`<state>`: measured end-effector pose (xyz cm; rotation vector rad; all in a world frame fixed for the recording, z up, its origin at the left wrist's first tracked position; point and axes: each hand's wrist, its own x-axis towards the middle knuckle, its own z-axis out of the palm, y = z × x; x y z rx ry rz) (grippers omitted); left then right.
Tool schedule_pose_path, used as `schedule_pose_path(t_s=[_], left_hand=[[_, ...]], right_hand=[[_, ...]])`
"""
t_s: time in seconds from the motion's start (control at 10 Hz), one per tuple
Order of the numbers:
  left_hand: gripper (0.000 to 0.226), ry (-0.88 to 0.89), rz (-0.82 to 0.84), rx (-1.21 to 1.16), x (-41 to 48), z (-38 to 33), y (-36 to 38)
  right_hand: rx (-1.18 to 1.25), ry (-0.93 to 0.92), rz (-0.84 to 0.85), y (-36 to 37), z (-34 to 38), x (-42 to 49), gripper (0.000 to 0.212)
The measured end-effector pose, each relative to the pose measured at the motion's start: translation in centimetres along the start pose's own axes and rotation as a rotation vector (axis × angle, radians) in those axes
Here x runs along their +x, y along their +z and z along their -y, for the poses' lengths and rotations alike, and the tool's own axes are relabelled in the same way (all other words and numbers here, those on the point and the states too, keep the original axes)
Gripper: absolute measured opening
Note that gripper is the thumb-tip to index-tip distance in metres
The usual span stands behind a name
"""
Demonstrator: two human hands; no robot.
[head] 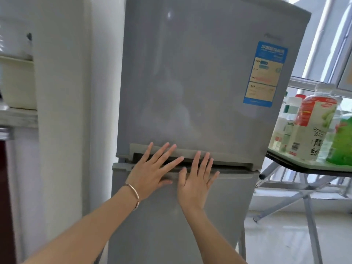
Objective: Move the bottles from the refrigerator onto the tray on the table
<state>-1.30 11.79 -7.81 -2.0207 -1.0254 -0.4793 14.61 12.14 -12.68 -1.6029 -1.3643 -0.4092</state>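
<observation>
Fridge (200,82) grey, two doors, both shut. Left hand (150,172) and right hand (196,181) lay flat on the lower door by the seam, fingers spread wide, holding nothing. Bangle (134,195) on left wrist. Blue and cream label (264,73) at upper door's right; print too blurred to read. Bottles (312,126) stood on the surface (297,164) to the right: nearest had a white cap and red-and-white label, part reading "Green"; green pack (342,141) beside it.
</observation>
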Motion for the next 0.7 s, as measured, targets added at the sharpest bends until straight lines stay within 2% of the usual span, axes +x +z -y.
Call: schedule_pose_path(t_s=[0.1,0.2,0.5,0.6,0.7], left_hand=[[0.094,-0.083,-0.003,0.04,0.2,-0.1,2.3],[0.097,-0.097,-0.105,0.1,0.3,-0.3,4.0],[0.103,-0.135,-0.083,0.144,0.6,-0.4,4.3],[0.109,-0.169,-0.027,0.077,0.6,-1.8,3.0],[0.115,-0.131,-0.019,-0.037,0.6,-0.6,0.6]], right_hand=[[0.032,0.021,-0.072,1.8,0.1,0.4,0.073],[0.008,-0.033,-0.123,2.6,-0.5,0.7,0.074],[-0.042,-0.025,-0.04,2.0,-0.7,0.9,0.071],[0.019,-0.078,0.076,-0.3,0.0,0.1,0.073],[0.336,-0.121,0.149,-5.6,-1.6,0.6,0.074]])
